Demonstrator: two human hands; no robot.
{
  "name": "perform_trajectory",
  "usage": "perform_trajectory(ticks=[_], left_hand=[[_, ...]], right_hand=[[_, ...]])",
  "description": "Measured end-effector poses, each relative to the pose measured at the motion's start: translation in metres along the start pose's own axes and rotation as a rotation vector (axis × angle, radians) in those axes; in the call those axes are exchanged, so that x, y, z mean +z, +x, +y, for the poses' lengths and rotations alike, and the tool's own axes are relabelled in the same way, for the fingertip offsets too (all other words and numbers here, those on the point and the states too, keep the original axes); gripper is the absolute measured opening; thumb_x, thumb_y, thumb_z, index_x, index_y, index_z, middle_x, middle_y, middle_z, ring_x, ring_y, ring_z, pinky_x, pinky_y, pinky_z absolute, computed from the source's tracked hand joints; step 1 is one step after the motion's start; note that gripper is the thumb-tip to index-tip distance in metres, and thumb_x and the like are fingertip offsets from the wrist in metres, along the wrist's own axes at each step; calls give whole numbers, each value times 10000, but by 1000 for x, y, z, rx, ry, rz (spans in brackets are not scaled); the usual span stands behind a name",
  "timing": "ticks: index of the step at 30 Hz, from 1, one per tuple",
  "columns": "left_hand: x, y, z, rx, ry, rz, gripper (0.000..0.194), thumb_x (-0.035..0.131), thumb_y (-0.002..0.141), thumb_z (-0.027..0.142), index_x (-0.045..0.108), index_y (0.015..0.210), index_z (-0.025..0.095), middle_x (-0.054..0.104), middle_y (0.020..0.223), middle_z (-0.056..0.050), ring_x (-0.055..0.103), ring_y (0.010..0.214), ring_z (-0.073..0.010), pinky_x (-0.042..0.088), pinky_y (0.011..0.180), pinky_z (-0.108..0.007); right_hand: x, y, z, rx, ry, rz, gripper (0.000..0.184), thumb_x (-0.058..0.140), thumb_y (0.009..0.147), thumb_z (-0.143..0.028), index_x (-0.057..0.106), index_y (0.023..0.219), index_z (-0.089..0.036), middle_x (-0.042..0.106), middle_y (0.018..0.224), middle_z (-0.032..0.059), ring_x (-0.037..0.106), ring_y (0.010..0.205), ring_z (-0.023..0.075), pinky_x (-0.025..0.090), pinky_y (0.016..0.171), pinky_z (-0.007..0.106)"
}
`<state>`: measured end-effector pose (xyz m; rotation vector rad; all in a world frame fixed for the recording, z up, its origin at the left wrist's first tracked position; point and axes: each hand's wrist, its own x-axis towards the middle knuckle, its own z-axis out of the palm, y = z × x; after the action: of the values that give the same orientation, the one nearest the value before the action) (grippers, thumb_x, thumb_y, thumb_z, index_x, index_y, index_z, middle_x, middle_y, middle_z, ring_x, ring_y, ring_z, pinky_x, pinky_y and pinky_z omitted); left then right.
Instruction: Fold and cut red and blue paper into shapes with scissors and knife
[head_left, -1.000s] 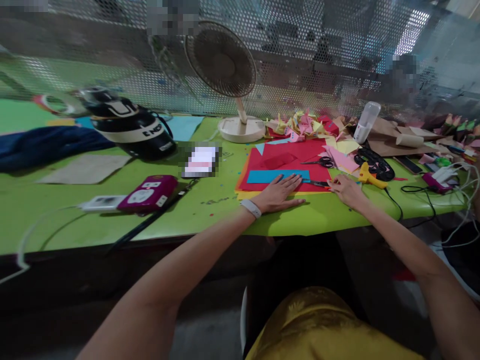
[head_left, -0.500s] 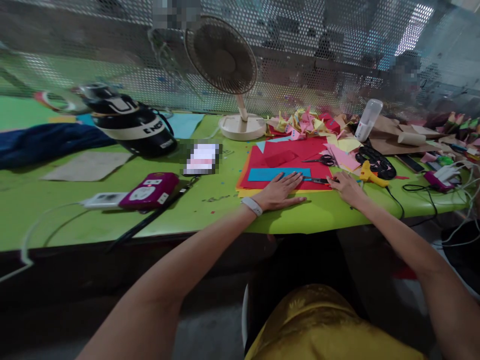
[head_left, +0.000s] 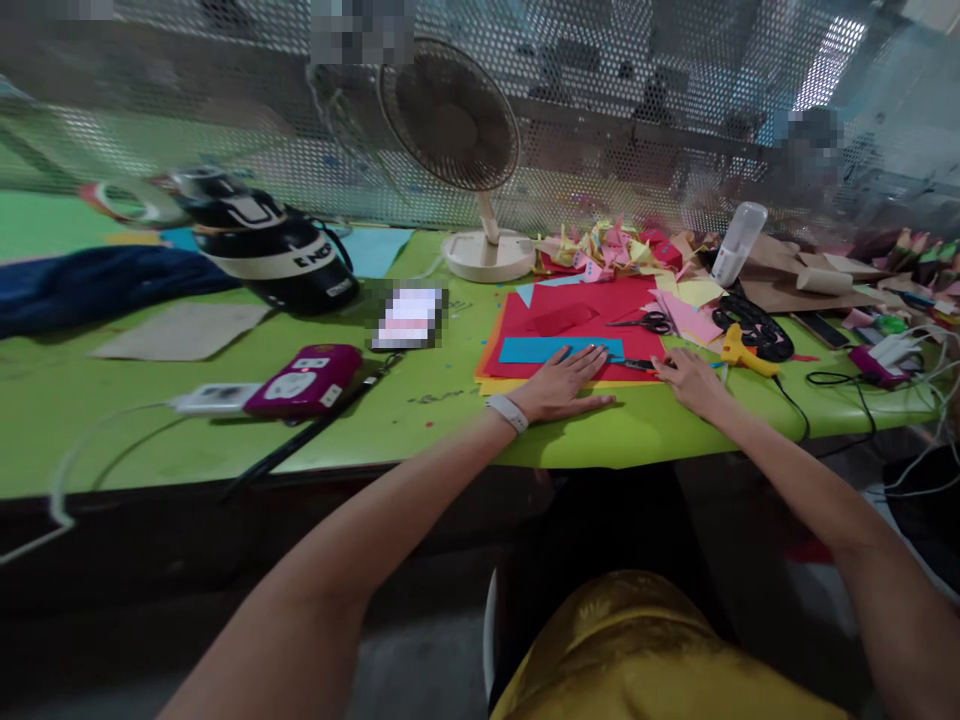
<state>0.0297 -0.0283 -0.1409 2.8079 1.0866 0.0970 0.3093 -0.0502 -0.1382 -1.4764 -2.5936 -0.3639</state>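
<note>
My left hand (head_left: pixel 566 385) lies flat with fingers stretched over a blue paper strip (head_left: pixel 525 350), pressing it onto a stack of red paper (head_left: pixel 510 315). Beyond the strip's right end, my right hand (head_left: pixel 691 380) is closed around a slim dark cutting tool (head_left: pixel 639 366) with an orange-red part. Its tip points left and meets the strip's end; whether it is a knife or scissors I cannot tell. Black scissors (head_left: pixel 651 321) lie loose on the red paper behind it. Orange and yellow sheets show under the stack.
A yellow glue gun (head_left: pixel 742 352) and a coiled black object (head_left: pixel 757 325) lie right of my right hand. Folded paper pieces (head_left: pixel 615 250) are heaped behind the stack, near a fan (head_left: pixel 487 258). Leftward are a phone (head_left: pixel 409 318), a purple power socket (head_left: pixel 307 380) and a black jug (head_left: pixel 277 260).
The camera view has shifted slightly. The tool's tip sits a little farther right along the blue strip's end. My left hand stays on the strip.
</note>
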Motion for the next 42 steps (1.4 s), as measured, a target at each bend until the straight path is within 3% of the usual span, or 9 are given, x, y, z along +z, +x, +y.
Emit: perform_trajectory(ticks=[25,31,36,42], left_hand=[[-3,-1,3,-18,-42,-13,891,169,870,748,133,1541,163,135,1597,-94,84,1482,-235,-37,1174,-418],[-4,1,-3,1,-69,-4,872,188,879,730,77,1545,178,108,1599,-100,79,1483,-224,-9,1175,-411],[-4,-9,-14,-57,-78,-17,816,170,902,695,67,1547,206,95,1605,-83,68,1484,-228,-22,1172,-420],[3,-21,-10,-120,-16,34,865,201,878,735,126,1544,188,133,1598,-101,82,1482,-250,-45,1167,-426]], right_hand=[[-3,1,-14,0,20,1,348,392,976,-227,630,1227,-189,610,1044,138,531,934,243,418,735,341],[-6,1,-13,-16,2,-15,355,399,975,-249,632,1226,-156,610,1039,150,533,935,254,425,739,352],[-5,2,-12,-12,9,-12,358,384,977,-258,632,1224,-183,613,1034,153,531,911,255,422,722,354],[-8,4,-18,0,-1,-39,360,376,979,-229,621,1236,-169,604,1040,155,528,922,255,407,713,343]])
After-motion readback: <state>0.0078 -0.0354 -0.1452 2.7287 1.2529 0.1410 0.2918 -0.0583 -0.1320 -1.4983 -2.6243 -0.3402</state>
